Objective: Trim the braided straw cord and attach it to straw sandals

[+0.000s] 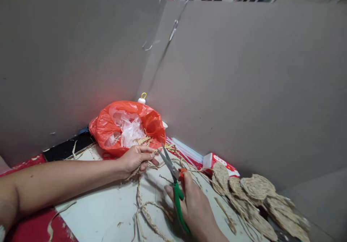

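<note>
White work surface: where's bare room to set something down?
The broadest patch of white surface lies between the left forearm, the red cloth and the braided cord, with a few scraps. A slimmer gap runs between the right hand and the woven coils, broken by a loose strip. Crowded: the far edge, with red bag, straws and box.

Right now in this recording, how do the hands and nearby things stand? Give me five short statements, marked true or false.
1. The right hand holds the scissors. True.
2. The scissor blades are pressed fully together. False: their tips are spread apart.
3. The left hand is empty. False: it holds straw-coloured cord.
4. The plastic bag beyond the left hand is blue. False: the plastic bag is red-orange.
5. Flat coiled pieces lie to the right of the scissors. True.
</note>
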Action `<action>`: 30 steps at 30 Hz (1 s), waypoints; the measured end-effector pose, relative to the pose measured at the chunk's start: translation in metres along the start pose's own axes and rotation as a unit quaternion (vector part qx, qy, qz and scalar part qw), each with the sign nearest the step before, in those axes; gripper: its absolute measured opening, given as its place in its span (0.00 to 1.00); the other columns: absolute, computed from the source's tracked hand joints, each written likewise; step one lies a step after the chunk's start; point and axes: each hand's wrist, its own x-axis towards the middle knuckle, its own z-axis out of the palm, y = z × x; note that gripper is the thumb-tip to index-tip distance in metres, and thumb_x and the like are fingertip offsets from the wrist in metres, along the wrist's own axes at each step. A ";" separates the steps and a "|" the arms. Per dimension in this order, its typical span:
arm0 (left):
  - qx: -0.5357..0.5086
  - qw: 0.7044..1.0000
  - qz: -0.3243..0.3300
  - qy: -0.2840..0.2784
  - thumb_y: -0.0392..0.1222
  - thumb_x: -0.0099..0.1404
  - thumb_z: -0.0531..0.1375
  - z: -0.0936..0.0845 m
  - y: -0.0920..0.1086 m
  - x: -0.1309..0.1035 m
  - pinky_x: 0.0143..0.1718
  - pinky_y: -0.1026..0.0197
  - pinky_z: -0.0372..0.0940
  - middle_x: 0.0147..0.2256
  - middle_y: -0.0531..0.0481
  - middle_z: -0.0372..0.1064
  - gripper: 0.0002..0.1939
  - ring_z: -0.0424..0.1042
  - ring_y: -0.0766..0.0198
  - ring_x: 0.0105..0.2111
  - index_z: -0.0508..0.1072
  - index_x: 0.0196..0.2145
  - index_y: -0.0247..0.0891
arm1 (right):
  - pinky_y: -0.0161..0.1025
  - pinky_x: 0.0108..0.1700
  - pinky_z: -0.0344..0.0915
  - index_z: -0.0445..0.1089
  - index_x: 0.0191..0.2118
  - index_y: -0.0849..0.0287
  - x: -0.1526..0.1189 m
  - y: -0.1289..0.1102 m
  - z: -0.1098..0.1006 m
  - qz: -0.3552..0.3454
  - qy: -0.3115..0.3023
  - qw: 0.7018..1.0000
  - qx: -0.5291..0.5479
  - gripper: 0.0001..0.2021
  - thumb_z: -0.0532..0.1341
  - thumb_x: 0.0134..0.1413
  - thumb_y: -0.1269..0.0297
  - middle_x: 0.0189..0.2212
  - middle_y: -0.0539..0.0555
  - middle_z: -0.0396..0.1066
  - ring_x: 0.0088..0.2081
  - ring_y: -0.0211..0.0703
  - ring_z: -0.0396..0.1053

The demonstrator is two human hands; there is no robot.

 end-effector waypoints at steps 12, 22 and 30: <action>0.045 0.998 0.039 -0.006 0.38 0.53 0.61 0.000 -0.002 -0.002 0.12 0.71 0.44 0.29 0.45 0.74 0.09 0.54 0.79 0.12 0.74 0.31 0.30 | 0.40 0.32 0.57 0.62 0.38 0.57 0.002 0.013 0.001 -0.069 0.099 0.964 -0.239 0.14 0.56 0.54 0.51 0.28 0.54 0.72 0.29 0.49 0.70; 0.052 0.998 0.036 -0.015 0.39 0.52 0.61 -0.003 -0.003 0.000 0.12 0.70 0.44 0.28 0.46 0.73 0.09 0.54 0.78 0.12 0.73 0.27 0.29 | 0.38 0.28 0.52 0.68 0.32 0.56 0.002 0.012 0.002 -0.082 0.103 0.957 -0.258 0.17 0.54 0.54 0.47 0.16 0.50 0.70 0.21 0.44 0.67; 0.021 1.000 0.021 -0.003 0.39 0.50 0.62 -0.004 -0.005 0.003 0.13 0.70 0.44 0.27 0.48 0.73 0.09 0.54 0.78 0.12 0.71 0.29 0.31 | 0.36 0.22 0.48 0.70 0.30 0.54 -0.001 0.017 0.006 -0.035 0.078 0.968 -0.236 0.17 0.55 0.51 0.46 0.13 0.49 0.67 0.16 0.42 0.63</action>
